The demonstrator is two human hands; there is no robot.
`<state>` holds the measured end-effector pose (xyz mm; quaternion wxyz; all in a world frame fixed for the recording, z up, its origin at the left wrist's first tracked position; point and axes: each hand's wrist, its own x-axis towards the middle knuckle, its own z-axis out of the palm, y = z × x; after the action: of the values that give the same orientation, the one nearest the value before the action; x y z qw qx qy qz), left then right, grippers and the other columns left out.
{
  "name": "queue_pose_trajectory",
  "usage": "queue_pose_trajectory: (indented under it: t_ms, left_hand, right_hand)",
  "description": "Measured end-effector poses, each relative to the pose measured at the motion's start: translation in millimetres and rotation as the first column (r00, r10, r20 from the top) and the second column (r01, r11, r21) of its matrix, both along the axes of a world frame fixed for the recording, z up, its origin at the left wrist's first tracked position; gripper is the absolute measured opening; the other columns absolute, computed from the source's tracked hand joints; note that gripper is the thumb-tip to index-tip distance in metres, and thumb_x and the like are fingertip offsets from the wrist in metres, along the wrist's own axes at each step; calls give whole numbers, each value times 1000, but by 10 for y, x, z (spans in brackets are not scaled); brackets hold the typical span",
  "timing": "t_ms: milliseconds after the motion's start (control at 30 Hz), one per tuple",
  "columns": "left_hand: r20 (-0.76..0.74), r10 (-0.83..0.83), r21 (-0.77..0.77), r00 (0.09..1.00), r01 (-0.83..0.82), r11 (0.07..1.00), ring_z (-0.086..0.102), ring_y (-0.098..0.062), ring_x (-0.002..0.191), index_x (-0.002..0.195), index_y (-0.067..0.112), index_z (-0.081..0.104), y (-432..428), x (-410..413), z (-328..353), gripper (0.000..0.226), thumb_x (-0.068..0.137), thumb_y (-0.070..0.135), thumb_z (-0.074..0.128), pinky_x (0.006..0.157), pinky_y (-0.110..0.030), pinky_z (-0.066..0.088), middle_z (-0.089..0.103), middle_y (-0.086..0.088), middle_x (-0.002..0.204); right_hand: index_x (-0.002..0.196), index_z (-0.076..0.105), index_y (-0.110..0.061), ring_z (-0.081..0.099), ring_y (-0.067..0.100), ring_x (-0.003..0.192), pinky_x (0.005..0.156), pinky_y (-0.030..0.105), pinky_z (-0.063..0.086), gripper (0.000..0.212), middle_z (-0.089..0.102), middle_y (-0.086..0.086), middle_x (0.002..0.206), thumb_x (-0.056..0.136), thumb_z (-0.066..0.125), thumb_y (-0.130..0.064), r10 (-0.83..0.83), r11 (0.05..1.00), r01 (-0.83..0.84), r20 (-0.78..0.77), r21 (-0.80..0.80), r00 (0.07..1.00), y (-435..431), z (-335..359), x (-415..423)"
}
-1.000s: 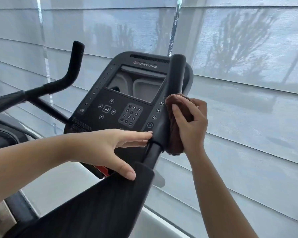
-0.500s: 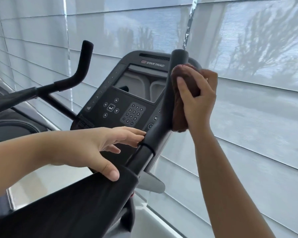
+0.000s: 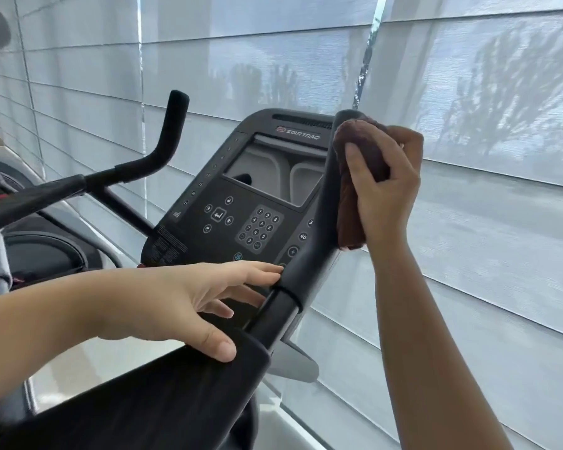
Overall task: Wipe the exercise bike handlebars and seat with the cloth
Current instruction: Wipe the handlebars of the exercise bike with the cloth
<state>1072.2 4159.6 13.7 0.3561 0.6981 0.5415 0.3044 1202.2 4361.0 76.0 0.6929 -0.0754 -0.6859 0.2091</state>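
The bike's right handlebar is a black upright grip rising beside the console. My right hand holds a brown cloth wrapped against the upper part of that grip, near its tip. My left hand rests with fingers spread on the black armrest pad and touches the lower end of the same grip. The left handlebar stands bare at the left. The seat is not in view.
The black console with screen and keypad sits between the two handlebars. Pale window blinds hang close behind and to the right. Part of another machine stands at the left.
My right hand has slid the cloth up the right handlebar, from its middle to near its tip. My left hand has stayed at the grip's base.
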Motion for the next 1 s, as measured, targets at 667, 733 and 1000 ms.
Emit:
queue_pose_trajectory:
  t_ms: [667, 733, 1000]
  left_hand:
    - [-329, 207, 177, 921, -155, 972, 32, 10, 123, 142, 27, 22, -313, 258, 30, 65, 88, 22, 58, 89, 6, 21, 26, 19, 146]
    - [-366, 229, 231, 902, -150, 961, 30, 7, 125, 141, 25, 27, -471, 270, -10, 61, 88, 25, 57, 92, 4, 20, 26, 17, 147]
    - [-429, 390, 530, 815, -123, 839, 26, -5, 133, 138, 23, 37, -1339, 313, -318, 56, 87, 33, 58, 103, -14, 13, 32, 10, 147]
  right_hand:
    - [101, 68, -33, 53, -4, 99, 91, 12, 38, 26, 56, -1, 103, 79, 70, -18, 44, 954, 67, 356, -293, 934, -1133, -867, 498]
    - [100, 68, -37, 53, -3, 99, 90, 14, 40, 25, 56, -4, 102, 78, 70, -23, 64, 960, 79, 487, -267, 871, -1294, -815, 590]
    - [101, 67, -38, 56, 5, 97, 92, 17, 43, 27, 55, -1, 100, 80, 69, -21, -16, 936, 197, 525, -291, 851, -2086, -959, 639]
